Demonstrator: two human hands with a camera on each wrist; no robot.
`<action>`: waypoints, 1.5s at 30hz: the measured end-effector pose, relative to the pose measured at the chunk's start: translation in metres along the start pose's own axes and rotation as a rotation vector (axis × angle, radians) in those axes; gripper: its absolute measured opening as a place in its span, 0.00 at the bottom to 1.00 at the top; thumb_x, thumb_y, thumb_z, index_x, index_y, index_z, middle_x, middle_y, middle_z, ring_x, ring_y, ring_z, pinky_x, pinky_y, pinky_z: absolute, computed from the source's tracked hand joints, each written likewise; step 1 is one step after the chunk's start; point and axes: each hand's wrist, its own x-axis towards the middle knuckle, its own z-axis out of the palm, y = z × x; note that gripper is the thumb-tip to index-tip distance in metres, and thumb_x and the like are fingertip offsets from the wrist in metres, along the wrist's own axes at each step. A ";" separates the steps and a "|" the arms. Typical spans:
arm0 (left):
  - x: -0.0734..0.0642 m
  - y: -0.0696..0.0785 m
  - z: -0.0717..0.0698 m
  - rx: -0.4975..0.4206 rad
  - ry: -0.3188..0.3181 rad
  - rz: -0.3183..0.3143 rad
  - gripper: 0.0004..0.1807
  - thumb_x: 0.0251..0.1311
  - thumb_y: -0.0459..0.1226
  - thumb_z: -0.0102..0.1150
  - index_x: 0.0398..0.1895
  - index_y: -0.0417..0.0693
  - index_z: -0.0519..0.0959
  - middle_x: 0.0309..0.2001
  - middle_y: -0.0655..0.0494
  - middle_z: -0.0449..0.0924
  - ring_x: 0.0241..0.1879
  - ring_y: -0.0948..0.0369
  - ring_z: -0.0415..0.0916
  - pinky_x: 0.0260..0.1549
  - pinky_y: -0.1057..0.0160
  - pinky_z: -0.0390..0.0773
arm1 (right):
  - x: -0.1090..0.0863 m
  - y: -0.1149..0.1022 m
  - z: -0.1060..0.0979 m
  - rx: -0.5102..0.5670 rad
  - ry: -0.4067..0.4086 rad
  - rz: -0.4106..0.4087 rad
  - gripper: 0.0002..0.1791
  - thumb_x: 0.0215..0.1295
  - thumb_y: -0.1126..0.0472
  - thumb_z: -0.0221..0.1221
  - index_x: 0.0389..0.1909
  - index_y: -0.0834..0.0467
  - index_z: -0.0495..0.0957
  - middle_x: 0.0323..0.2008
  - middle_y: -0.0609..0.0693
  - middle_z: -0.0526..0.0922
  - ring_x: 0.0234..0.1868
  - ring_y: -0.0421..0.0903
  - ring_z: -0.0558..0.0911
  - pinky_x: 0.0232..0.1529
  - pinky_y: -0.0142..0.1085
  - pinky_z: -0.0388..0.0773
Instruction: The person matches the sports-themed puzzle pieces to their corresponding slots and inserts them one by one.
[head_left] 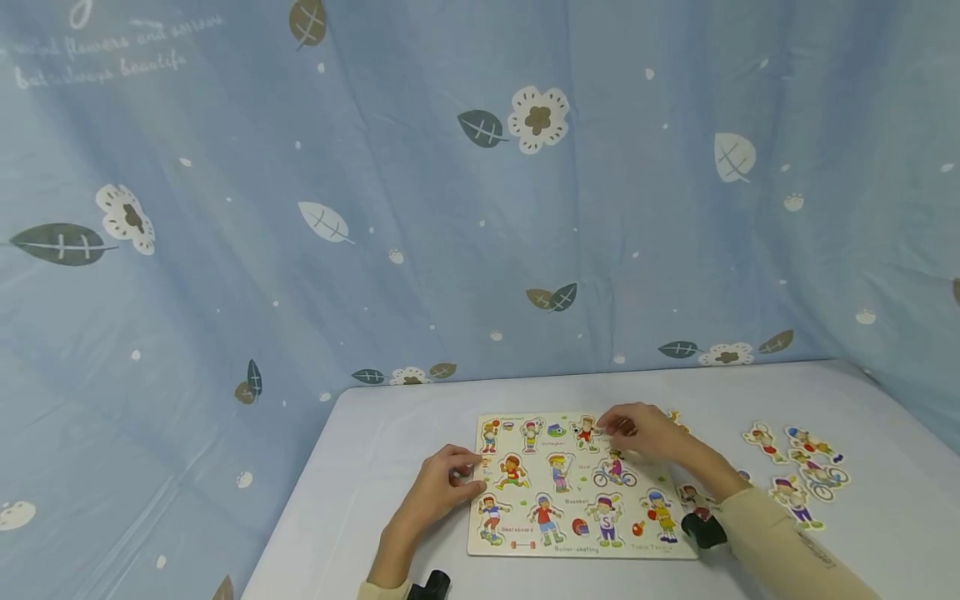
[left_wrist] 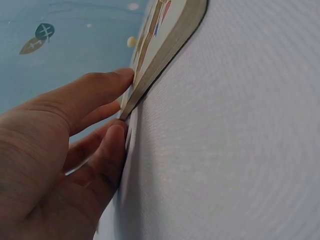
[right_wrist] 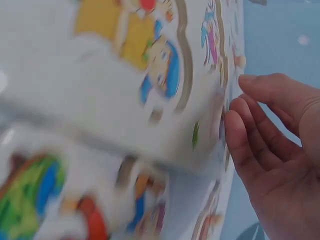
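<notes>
A pale wooden puzzle board (head_left: 543, 487) printed with sports figures lies on the white table, with several figure pieces on it. My left hand (head_left: 442, 483) rests at the board's left edge; its thumb and fingertips touch that edge in the left wrist view. Over the board's upper right is my right hand (head_left: 641, 432), its fingertips beside the soccer player piece (head_left: 586, 433). In the right wrist view the right fingers (right_wrist: 240, 140) are bent a little at the board's surface, and nothing shows between them and the thumb. Below that hand is the cyclist piece (head_left: 615, 472).
Loose figure pieces lie to the right of the board, among them a bicycle piece (head_left: 823, 479) and a baseball player (head_left: 797, 502). Another piece (head_left: 696, 498) is partly hidden by the right arm. A blue patterned curtain (head_left: 420, 208) hangs behind the white table (head_left: 360, 433).
</notes>
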 end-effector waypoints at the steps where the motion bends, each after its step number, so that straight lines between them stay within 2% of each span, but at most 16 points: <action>1: 0.000 0.000 0.000 -0.001 0.000 0.001 0.22 0.53 0.40 0.71 0.51 0.41 0.83 0.48 0.51 0.78 0.41 0.59 0.76 0.37 0.71 0.79 | -0.003 0.001 -0.001 -0.004 0.009 0.010 0.13 0.63 0.68 0.62 0.49 0.62 0.80 0.40 0.54 0.84 0.37 0.43 0.81 0.37 0.30 0.79; 7: 0.002 0.000 0.000 -0.005 -0.005 0.009 0.22 0.54 0.41 0.71 0.51 0.42 0.83 0.48 0.52 0.78 0.41 0.60 0.76 0.37 0.71 0.79 | -0.031 0.019 -0.020 -0.027 0.083 0.043 0.11 0.62 0.66 0.64 0.45 0.59 0.81 0.39 0.51 0.84 0.36 0.37 0.80 0.35 0.29 0.79; 13: 0.004 -0.003 0.000 0.006 0.007 0.006 0.21 0.53 0.42 0.72 0.51 0.43 0.83 0.47 0.53 0.78 0.41 0.61 0.76 0.37 0.71 0.79 | -0.066 0.044 -0.046 -0.130 0.174 0.073 0.09 0.60 0.67 0.65 0.40 0.54 0.82 0.38 0.48 0.85 0.35 0.32 0.79 0.32 0.29 0.79; 19: 0.003 -0.007 0.001 0.008 0.008 -0.007 0.22 0.53 0.42 0.72 0.50 0.44 0.84 0.48 0.54 0.78 0.40 0.63 0.76 0.36 0.71 0.79 | -0.093 0.064 -0.064 -0.217 0.215 0.150 0.10 0.58 0.69 0.64 0.39 0.54 0.82 0.38 0.48 0.84 0.33 0.29 0.76 0.31 0.28 0.77; 24: 0.000 -0.007 0.000 0.009 0.013 0.001 0.22 0.53 0.42 0.72 0.50 0.43 0.84 0.47 0.53 0.79 0.40 0.62 0.76 0.36 0.71 0.79 | -0.111 0.077 -0.077 -0.277 0.273 0.168 0.10 0.55 0.71 0.65 0.37 0.56 0.83 0.36 0.49 0.85 0.31 0.26 0.75 0.30 0.28 0.77; 32: -0.002 -0.007 -0.001 0.007 0.010 -0.007 0.22 0.53 0.43 0.72 0.50 0.43 0.84 0.47 0.53 0.79 0.40 0.62 0.75 0.36 0.71 0.79 | -0.128 0.095 -0.089 -0.320 0.294 0.281 0.08 0.56 0.69 0.66 0.36 0.55 0.83 0.34 0.48 0.84 0.29 0.25 0.71 0.26 0.28 0.73; 37: 0.000 -0.006 0.000 0.009 0.006 -0.009 0.22 0.53 0.43 0.72 0.51 0.43 0.83 0.48 0.53 0.79 0.41 0.62 0.75 0.36 0.71 0.79 | -0.133 0.101 -0.092 -0.323 0.288 0.289 0.07 0.55 0.68 0.65 0.35 0.56 0.84 0.34 0.50 0.85 0.27 0.25 0.70 0.26 0.28 0.73; 45: 0.001 -0.003 0.000 -0.001 0.000 0.001 0.23 0.53 0.42 0.72 0.51 0.42 0.83 0.48 0.52 0.78 0.41 0.60 0.76 0.36 0.71 0.79 | -0.134 0.105 -0.095 -0.349 0.278 0.282 0.07 0.55 0.66 0.66 0.35 0.57 0.86 0.31 0.47 0.85 0.26 0.24 0.71 0.26 0.28 0.72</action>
